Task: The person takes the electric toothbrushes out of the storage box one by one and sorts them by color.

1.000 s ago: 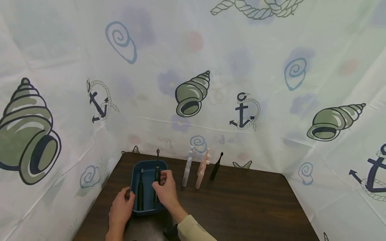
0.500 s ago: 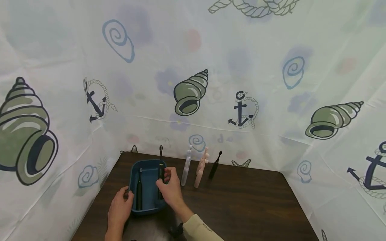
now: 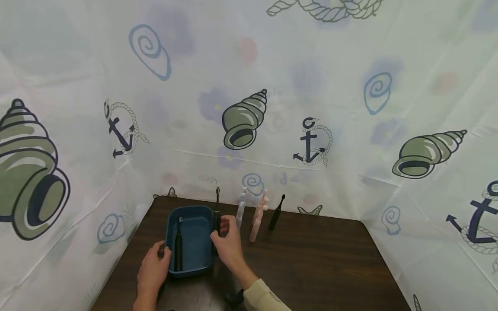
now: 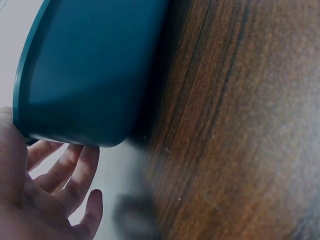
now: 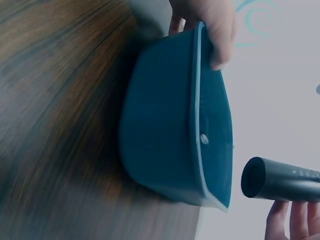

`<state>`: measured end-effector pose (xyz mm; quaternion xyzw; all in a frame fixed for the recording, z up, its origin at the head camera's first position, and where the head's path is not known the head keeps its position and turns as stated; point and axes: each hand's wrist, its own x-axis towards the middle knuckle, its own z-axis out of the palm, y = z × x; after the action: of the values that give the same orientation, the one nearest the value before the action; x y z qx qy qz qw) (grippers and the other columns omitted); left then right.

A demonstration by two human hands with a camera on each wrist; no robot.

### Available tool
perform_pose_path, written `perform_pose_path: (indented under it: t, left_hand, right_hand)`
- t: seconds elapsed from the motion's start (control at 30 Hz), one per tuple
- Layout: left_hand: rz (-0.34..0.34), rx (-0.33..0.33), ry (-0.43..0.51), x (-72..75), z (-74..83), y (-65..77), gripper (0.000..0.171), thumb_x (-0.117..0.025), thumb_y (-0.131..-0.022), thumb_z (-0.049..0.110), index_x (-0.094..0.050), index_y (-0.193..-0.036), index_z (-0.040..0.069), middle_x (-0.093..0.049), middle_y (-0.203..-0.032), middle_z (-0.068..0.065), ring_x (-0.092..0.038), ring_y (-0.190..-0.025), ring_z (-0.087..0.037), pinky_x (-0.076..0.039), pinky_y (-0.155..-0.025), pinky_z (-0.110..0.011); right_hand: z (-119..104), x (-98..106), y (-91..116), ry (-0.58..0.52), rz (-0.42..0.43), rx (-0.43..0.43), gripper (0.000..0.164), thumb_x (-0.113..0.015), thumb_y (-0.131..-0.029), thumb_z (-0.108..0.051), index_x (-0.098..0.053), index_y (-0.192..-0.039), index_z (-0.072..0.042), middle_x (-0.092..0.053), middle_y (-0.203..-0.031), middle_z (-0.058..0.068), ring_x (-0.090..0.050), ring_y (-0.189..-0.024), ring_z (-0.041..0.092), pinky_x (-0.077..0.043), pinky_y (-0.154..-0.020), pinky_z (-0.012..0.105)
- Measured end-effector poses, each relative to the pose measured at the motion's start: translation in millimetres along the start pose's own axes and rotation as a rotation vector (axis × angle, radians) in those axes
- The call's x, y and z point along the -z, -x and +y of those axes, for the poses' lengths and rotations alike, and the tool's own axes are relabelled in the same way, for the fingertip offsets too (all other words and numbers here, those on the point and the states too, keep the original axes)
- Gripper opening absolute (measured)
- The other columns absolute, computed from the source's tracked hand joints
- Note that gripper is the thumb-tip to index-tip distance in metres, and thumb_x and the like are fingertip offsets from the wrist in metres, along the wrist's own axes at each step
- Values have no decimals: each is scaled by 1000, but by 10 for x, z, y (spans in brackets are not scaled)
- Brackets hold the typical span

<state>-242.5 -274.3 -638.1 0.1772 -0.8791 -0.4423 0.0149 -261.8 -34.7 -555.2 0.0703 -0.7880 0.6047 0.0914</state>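
A blue plastic bin [image 3: 196, 239] stands at the table's left. My left hand [image 3: 151, 270] grips its left side; in the right wrist view the thumb lies inside the rim and fingers lie outside. One black electric toothbrush [image 3: 178, 252] leans inside the bin, head toward the back. My right hand [image 3: 232, 248] holds another black electric toothbrush [image 3: 217, 216] upright by its handle at the bin's right rim. In the right wrist view, the round handle base [image 5: 254, 177] hangs apart from the bin wall [image 5: 160, 120], above rim height.
On the table [image 3: 311, 259], right of the bin, lie a white toothbrush [image 3: 241, 211], a pink toothbrush [image 3: 256, 222] and a third black toothbrush [image 3: 276, 214] in a row. A patterned cloth [image 3: 330, 86] hangs behind and at both sides.
My right hand has lifted the black electric toothbrush from inside the bin and carried it right, to the right rim. The left hand has kept its grip on the bin.
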Motion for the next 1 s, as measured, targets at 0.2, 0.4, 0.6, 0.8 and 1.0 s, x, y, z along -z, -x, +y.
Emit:
perform_pose_path:
  t: [0.2,0.4,0.6,0.8,1.0]
  left_hand:
    - [-10,-5,-2,12,6,-2,59,-43,-110,42,-48,-157,8,-61,-144,-24,-63,-124,-42,-46,-97,-70]
    - [-6,-12,0,21,27,17,58,-44,-109,40,-48,-156,7,-62,-143,-25,-64,-122,-42,-47,-96,-69]
    - [-18,-13,9,22,18,13,59,-44,-110,42,-47,-157,7,-61,-145,-24,-63,-125,-42,-46,-97,-69]
    - [-16,-1,11,16,23,16,59,-43,-109,42,-47,-157,7,-61,-145,-25,-62,-126,-42,-46,-97,-70]
    - [-13,-11,7,9,21,18,58,-43,-109,41,-48,-157,8,-62,-144,-24,-62,-125,-42,-46,-97,-70]
  right_hand:
    - [70,91,30,-46,5,-3,43,-68,-97,-11,-56,-138,-18,-63,-127,1,-59,-112,19,-56,-85,26]
    - [152,181,62,-75,7,18,43,-68,-99,-9,-55,-137,-22,-63,-130,4,-57,-112,18,-56,-88,28]
    - [234,284,87,-93,26,32,44,-69,-99,-7,-55,-138,-20,-63,-131,8,-58,-111,19,-57,-85,26]
    - [316,399,105,-102,56,65,44,-70,-99,-5,-56,-138,-20,-62,-131,8,-57,-113,21,-57,-86,28]
    - [403,503,108,-94,101,51,43,-72,-98,-3,-57,-135,-20,-66,-125,8,-60,-112,21,-58,-89,32]
